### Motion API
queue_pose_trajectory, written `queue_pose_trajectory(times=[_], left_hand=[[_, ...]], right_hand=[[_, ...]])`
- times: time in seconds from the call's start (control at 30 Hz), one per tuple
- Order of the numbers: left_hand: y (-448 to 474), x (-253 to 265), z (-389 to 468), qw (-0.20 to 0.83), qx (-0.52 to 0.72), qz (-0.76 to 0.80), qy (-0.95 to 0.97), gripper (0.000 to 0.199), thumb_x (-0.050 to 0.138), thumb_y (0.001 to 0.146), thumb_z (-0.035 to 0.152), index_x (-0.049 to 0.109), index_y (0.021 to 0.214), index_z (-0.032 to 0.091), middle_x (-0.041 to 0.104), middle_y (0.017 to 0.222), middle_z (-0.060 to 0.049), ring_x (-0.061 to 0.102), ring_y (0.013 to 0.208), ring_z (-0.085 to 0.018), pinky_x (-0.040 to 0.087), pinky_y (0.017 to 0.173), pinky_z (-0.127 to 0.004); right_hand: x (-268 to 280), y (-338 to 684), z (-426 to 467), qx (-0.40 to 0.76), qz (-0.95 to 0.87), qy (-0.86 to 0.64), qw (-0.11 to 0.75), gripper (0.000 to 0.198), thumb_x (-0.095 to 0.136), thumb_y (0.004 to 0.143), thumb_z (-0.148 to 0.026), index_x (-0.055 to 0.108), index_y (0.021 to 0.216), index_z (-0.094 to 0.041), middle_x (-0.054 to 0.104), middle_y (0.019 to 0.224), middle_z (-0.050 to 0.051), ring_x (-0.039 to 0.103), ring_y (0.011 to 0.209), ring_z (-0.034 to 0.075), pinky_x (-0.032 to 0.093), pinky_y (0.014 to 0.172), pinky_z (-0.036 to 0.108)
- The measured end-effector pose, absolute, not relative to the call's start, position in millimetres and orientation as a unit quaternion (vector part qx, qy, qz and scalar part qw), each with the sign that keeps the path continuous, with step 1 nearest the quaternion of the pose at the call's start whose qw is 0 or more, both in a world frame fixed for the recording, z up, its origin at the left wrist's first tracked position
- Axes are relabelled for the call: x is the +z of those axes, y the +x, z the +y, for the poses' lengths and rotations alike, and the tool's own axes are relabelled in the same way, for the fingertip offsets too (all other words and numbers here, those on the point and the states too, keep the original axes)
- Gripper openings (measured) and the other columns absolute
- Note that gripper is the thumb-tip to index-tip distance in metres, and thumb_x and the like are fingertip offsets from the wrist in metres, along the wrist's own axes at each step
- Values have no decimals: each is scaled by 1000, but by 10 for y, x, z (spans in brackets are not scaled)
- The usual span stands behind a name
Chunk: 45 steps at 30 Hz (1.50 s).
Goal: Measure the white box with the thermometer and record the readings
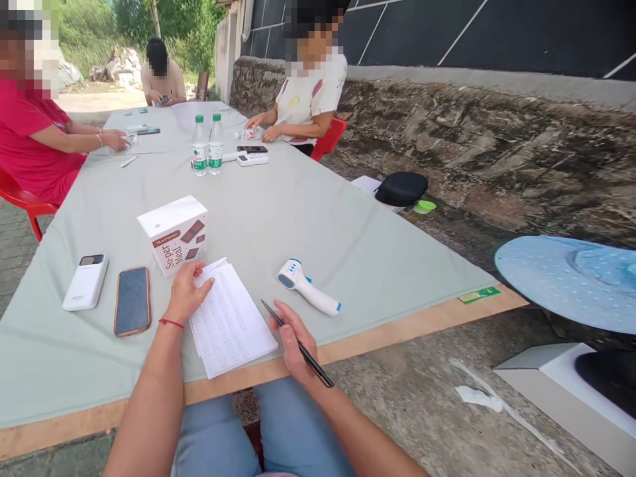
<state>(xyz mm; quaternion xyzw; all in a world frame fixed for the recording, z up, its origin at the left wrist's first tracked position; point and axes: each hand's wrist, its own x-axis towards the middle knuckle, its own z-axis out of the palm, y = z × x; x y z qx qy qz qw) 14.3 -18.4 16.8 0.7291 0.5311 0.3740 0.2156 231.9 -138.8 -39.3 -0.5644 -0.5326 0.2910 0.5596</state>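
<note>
My left hand (187,291) lies on the left edge of several written sheets of paper (231,324), thumb apart from the fingers, with nothing gripped. Its fingertips come close to a white and brown box (173,232); whether they touch it I cannot tell. A black pen (311,361) is held in my right hand (298,338), its tip pointing up and left, off the paper. That hand is at the table edge, just right of the sheets. Beyond it lies a white infrared thermometer (311,288).
Left of the box lie a phone (132,301) and a white power bank (87,283). Two water bottles (207,146) stand farther up the covered table (377,278). Three people sit around it, their hands on or near small items. A stone wall (447,139) runs along the right.
</note>
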Motion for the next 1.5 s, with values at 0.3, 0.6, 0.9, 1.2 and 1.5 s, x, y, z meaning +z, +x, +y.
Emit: queue_pose_trajectory(times=[0.3, 0.6, 0.9, 1.2, 1.5], left_hand=[[352, 338, -411, 235, 14, 470, 851, 120, 80, 47, 63, 27, 147, 24, 14, 156, -19, -2, 145, -40, -1, 111, -63], [507, 275, -465, 216, -104, 463, 853, 137, 75, 44, 70, 6, 152, 22, -6, 157, -20, -16, 142, -41, -11, 105, -69], [470, 219, -375, 217, -80, 472, 850, 139, 76, 44, 68, 1, 152, 22, -8, 157, -20, -18, 140, -44, -11, 103, -71], [376, 238, -251, 192, -74, 505, 838, 140, 76, 42, 67, 1, 152, 24, -2, 159, -17, -16, 140, -46, -13, 101, -73], [257, 203, -161, 184, -31, 512, 838, 133, 77, 46, 66, 9, 152, 26, 9, 159, -13, -17, 141, -44, -17, 102, -70]], right_hand=[[-297, 2282, -1234, 334, -480, -615, 529, 28, 56, 80, -45, 64, 91, -20, 69, 81, 5, 63, 73, 20, 52, 65, 31], [-310, 2307, -1242, 355, -528, -542, 549, 36, 46, 91, -44, 69, 103, -21, 68, 94, 7, 64, 87, 20, 53, 78, 34], [-166, 2289, -1278, 280, -561, -554, 547, 13, 54, 79, -29, 65, 82, -23, 66, 79, 3, 61, 72, 18, 50, 66, 31], [-124, 2145, -1063, 359, -556, -559, 499, 12, 52, 69, -27, 59, 78, -22, 63, 70, -1, 57, 63, 16, 47, 60, 28], [-168, 2053, -947, 374, -570, -538, 495, 6, 53, 67, -28, 55, 65, -22, 57, 60, -2, 50, 57, 13, 42, 55, 26]])
